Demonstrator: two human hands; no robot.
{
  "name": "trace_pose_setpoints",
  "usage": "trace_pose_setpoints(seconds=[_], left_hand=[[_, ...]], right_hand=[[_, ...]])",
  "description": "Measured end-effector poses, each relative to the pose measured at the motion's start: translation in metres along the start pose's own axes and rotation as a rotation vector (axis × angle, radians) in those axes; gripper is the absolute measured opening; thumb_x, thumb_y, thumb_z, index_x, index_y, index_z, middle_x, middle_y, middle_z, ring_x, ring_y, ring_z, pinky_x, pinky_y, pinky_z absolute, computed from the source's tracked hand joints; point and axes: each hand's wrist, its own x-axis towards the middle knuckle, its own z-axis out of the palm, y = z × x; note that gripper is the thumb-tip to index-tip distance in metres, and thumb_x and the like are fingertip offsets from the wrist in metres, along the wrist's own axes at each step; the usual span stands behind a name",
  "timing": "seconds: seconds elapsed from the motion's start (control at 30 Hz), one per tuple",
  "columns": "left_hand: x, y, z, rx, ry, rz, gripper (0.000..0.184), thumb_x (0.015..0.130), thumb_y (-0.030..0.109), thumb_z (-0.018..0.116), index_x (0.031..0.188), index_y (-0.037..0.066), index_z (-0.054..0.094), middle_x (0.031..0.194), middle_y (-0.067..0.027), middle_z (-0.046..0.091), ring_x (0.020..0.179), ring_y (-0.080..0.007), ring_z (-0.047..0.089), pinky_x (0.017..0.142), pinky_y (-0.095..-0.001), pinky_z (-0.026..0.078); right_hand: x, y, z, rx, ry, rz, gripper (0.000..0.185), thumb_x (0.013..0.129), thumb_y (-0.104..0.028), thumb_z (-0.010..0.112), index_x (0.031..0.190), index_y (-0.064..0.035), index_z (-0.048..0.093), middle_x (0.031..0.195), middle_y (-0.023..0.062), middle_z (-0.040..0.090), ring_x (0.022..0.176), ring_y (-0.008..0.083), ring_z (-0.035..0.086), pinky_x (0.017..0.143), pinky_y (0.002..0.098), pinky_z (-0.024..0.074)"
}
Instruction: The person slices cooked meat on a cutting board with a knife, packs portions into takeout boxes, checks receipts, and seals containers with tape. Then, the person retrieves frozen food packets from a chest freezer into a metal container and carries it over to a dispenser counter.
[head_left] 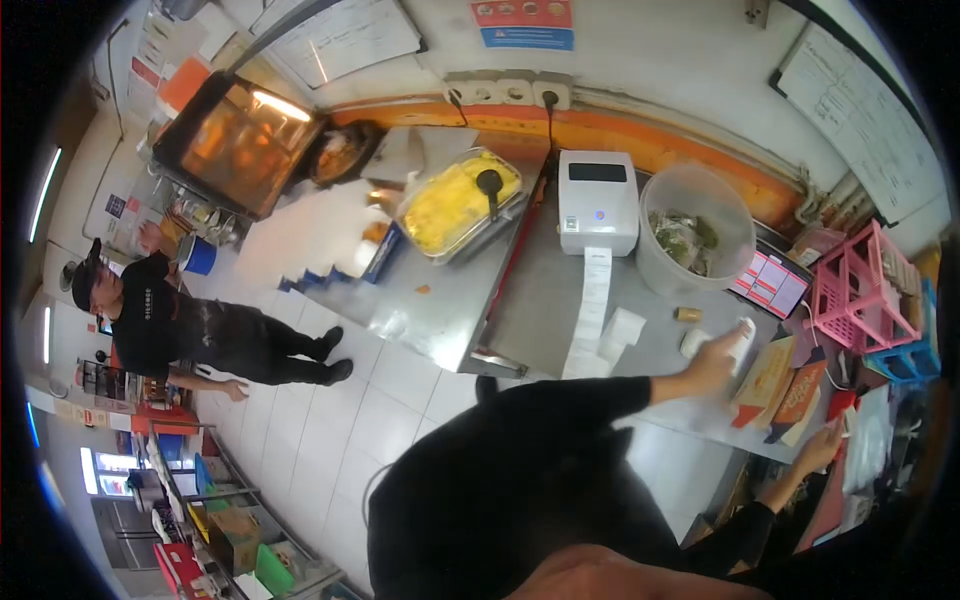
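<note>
The left hand (712,366) is curled around a small white object (743,345) towards the counter's (525,285) right end; the right hand (820,447) is partly bent near its near-right corner, its grasp unclear. Cardboard boxes (765,382) stand between them, with a tablet (772,283), plastic tub (692,225) and label printer (597,205) along the far edge.

Head camera, one: wide-angle, from above, facing forward and down; bare left hand (712,367), bare right hand (822,449) near; pale flat wall (675,60) beyond
</note>
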Motion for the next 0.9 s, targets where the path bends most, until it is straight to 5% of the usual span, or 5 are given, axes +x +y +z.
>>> trace_pose_setpoints(seconds=[0.13,0.4,0.63,0.77,0.9], left_hand=[[-0.035,0.078,-0.122,0.116,-0.006,-0.059,0.065,0.084,0.011,0.064,0.141,0.003,0.035,0.139,-0.0129,0.045,0.118,-0.0159,0.047,0.095,-0.0298,0.041],[-0.065,0.224,-0.198,-0.314,-0.234,-0.070,0.085,0.073,-0.011,0.068,0.144,-0.004,0.021,0.142,-0.0143,0.037,0.124,-0.0196,0.044,0.102,-0.0334,0.037],[-0.068,0.183,-0.099,-0.181,-0.519,-0.171,0.084,0.073,-0.011,0.069,0.143,-0.002,0.025,0.140,-0.0154,0.039,0.110,-0.0180,0.055,0.082,-0.0258,0.052],[-0.046,0.144,-0.014,-0.090,-0.650,-0.125,0.083,0.076,-0.005,0.070,0.145,0.001,0.024,0.149,-0.0177,0.025,0.114,-0.0190,0.053,0.085,-0.0275,0.051],[-0.011,0.121,0.061,-0.053,-0.620,0.040,0.079,0.083,0.003,0.066,0.146,0.003,0.018,0.155,-0.0157,0.003,0.112,-0.0201,0.056,0.090,-0.0309,0.048]], right_hand=[[-0.053,-0.127,0.011,0.586,-0.282,-0.300,0.046,0.082,-0.002,0.059,0.127,-0.0004,0.053,0.131,0.0144,0.051,0.121,0.0233,0.048,0.095,0.0343,0.0440],[-0.157,-0.334,-0.040,1.121,-0.524,0.043,0.055,0.079,0.007,0.056,0.133,0.0003,0.047,0.132,0.0115,0.049,0.124,0.0180,0.042,0.102,0.0269,0.0311],[-0.167,-0.257,-0.058,0.835,-0.497,0.143,0.019,0.087,-0.012,0.063,0.099,0.0011,0.067,0.096,0.0061,0.062,0.073,0.0098,0.058,0.059,0.0209,0.0459],[-0.143,-0.206,-0.062,0.799,-0.393,0.386,0.018,0.084,-0.014,0.067,0.085,0.0048,0.067,0.081,0.0073,0.064,0.057,0.0095,0.056,0.050,0.0249,0.0433],[-0.059,-0.130,-0.063,0.299,-0.064,0.109,0.015,0.084,-0.010,0.064,0.082,0.0040,0.066,0.085,0.0116,0.065,0.067,0.0204,0.063,0.053,0.0302,0.0477]])
